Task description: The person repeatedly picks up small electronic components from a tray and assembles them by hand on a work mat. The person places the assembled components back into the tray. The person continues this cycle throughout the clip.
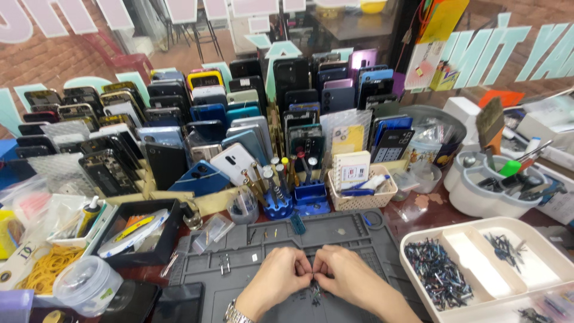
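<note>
Head view: 2 hands meet over 1 grey work mat [251, 251]. The left hand [276, 276] and right hand [342, 275] both pinch 1 small dark part [313, 274], fingertips touching. 1 white tray [478, 302], 3 compartments, lies right.

Glass window [179, 24] with pale lettering backs a cluttered workbench [418, 206].

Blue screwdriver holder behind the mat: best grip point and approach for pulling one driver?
Probably take a driver by its metal handle top, coming from above. The drivers stand roughly upright, leaning slightly, in the round blue holder, tips down and handles free. Phone racks crowd behind it, so a side approach looks cramped. Both hands are occupied, pinching a small part together.
</note>
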